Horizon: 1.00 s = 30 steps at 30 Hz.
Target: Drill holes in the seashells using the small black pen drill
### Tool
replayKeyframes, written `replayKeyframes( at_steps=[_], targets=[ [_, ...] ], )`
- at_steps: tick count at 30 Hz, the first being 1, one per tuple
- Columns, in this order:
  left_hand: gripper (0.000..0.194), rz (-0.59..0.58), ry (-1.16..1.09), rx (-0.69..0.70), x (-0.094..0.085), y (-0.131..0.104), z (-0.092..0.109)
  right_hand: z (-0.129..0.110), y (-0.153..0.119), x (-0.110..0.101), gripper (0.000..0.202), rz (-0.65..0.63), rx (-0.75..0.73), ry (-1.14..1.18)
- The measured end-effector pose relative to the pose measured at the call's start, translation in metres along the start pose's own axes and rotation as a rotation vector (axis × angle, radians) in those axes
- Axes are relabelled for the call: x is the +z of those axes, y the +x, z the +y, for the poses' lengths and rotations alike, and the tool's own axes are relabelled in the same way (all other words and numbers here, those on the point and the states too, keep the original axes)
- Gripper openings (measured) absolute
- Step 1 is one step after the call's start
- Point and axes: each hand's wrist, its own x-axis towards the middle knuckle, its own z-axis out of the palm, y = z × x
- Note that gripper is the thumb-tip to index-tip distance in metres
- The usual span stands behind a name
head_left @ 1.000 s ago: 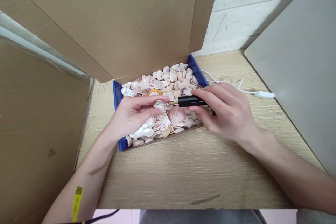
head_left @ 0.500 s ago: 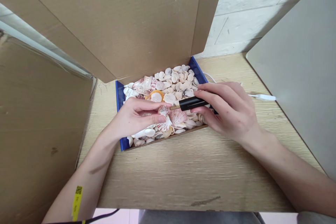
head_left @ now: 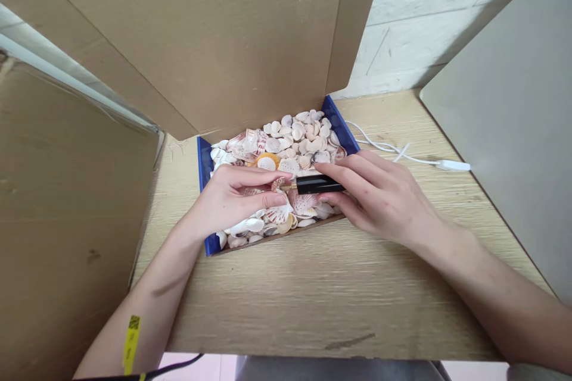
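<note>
Between the thumb and fingers of my left hand (head_left: 236,196) a small ribbed seashell (head_left: 277,184) is pinched, above the shells. My right hand (head_left: 379,193) grips a black handheld mini drill (head_left: 318,184), a slim cylinder with a brass-coloured chuck. Its tip points left and meets the pinched shell; whether it has gone in I cannot tell. Under both hands lies a blue-sided cardboard box (head_left: 342,125) full of seashells (head_left: 308,137), white, cream and pinkish. Several larger shells carry rows of small holes, among them a pink scallop shell (head_left: 305,202).
A white cable (head_left: 384,147) with a white plug-like end (head_left: 453,165) lies right of the box on the wooden table (head_left: 286,292). Tall cardboard (head_left: 250,30) rises behind the box. A brown panel (head_left: 67,208) stands at left, a grey panel (head_left: 504,101) at right.
My right hand has moved the mini drill left, bringing its tip against the shell. The shell has tilted slightly in my left hand, which otherwise stays put. More of the white cable shows.
</note>
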Motion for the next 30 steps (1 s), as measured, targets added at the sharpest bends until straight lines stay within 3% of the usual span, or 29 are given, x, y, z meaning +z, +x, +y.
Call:
replayKeyframes(
  at_steps=[10,15,30],
  targets=[
    [0.025,0.069,-0.051,-0.043,0.0001,-0.0017,-0.0071,0.0043,-0.0017,0.0020,0.029,0.153,0.051,-0.067],
    [0.028,0.090,-0.044,-0.060,-0.0004,0.0009,-0.0014,0.0045,-0.0037,0.0035,0.029,0.136,0.124,-0.076],
    [0.029,0.069,-0.055,-0.063,-0.0010,0.0009,0.0024,0.0042,-0.0037,0.0039,0.027,0.122,0.162,-0.058]
  ],
)
